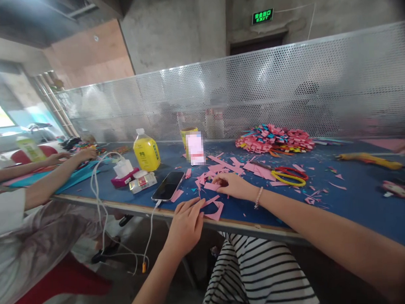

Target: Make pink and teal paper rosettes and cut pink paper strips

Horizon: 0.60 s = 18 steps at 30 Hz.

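Your right hand [233, 185] pinches a pink strip [211, 186]; left hand's [187, 219] grip unclear; tufts [271, 140] lie bundled, scraps [227, 165] loose.

- Just left of my left hand [187, 218], the phone [168, 186] and its white cable [152, 222] block a sideways sweep.
- Scissors [289, 177] lie right of my right hand [235, 186].
- Between those and the yellow-handled tool [380, 161], I can cross the blue tabletop [353, 204].
- Ahead, a perforated screen [273, 87] stops me.
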Available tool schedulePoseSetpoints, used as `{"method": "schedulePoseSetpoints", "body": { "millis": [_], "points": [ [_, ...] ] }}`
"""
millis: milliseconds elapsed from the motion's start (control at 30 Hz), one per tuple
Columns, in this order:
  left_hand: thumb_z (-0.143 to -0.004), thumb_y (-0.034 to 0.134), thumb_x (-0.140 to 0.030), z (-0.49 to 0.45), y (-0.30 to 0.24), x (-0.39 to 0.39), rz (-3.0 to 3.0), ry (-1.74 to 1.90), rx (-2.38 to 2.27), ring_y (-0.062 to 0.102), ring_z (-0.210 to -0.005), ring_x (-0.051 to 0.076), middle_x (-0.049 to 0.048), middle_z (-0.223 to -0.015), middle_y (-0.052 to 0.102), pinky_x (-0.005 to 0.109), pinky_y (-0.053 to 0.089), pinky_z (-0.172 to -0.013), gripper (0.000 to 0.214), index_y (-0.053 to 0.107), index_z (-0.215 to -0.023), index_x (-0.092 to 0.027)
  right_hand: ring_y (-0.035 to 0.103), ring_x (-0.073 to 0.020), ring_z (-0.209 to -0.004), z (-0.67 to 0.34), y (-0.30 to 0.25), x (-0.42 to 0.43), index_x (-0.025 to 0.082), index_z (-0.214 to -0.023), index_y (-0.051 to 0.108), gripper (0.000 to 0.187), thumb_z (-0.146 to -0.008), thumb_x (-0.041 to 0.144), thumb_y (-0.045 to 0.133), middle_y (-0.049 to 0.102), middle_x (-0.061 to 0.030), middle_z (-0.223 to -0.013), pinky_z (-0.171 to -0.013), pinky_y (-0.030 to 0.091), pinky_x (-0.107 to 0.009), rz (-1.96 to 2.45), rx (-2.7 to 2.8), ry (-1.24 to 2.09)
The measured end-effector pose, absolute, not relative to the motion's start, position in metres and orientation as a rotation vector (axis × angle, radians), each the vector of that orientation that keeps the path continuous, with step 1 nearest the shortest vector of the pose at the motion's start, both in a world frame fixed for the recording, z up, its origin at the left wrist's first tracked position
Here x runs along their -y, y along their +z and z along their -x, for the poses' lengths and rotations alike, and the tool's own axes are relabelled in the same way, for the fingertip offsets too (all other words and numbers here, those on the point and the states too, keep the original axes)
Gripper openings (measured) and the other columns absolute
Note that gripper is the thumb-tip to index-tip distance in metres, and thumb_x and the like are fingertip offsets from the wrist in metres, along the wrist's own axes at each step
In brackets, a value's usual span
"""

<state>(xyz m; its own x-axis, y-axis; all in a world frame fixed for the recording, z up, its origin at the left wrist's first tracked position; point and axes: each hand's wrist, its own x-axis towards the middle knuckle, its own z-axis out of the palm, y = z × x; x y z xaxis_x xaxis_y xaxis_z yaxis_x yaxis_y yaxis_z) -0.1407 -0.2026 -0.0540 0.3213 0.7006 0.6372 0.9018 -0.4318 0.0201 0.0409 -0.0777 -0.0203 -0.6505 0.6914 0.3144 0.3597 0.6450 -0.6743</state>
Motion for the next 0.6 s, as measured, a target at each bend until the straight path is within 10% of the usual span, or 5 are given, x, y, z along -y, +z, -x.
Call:
{"method": "schedulePoseSetpoints", "body": {
  "millis": [333, 600],
  "points": [
    [-0.083, 0.039, -0.018, 0.142, -0.066, 0.209, 2.154, -0.795, 1.429, 0.037, -0.126, 0.022, 0.0149, -0.128, 0.049, 0.043, 0.029, -0.103, 0.047, 0.032, -0.129, -0.008, 0.054, -0.0153, -0.085, -0.031, -0.015, 0.086, 0.013, -0.087, 0.062, 0.018, -0.073, 0.009, 0.051, 0.060, -0.0065, -0.086, -0.080, 0.043, -0.031, 0.622, 2.577, 0.494],
    [-0.085, 0.039, -0.026, 0.164, -0.064, 0.213, 1.820, -0.736, 1.646, 0.053, -0.103, 0.026, 0.0153, -0.112, 0.059, 0.039, 0.040, -0.088, 0.034, 0.051, -0.112, -0.009, 0.052, -0.0143, -0.105, -0.044, -0.015, 0.095, 0.014, -0.105, 0.062, 0.035, -0.081, 0.005, 0.038, 0.061, -0.0072, -0.112, -0.095, 0.039, -0.030, 0.236, 2.793, 0.274]
  ]
}}
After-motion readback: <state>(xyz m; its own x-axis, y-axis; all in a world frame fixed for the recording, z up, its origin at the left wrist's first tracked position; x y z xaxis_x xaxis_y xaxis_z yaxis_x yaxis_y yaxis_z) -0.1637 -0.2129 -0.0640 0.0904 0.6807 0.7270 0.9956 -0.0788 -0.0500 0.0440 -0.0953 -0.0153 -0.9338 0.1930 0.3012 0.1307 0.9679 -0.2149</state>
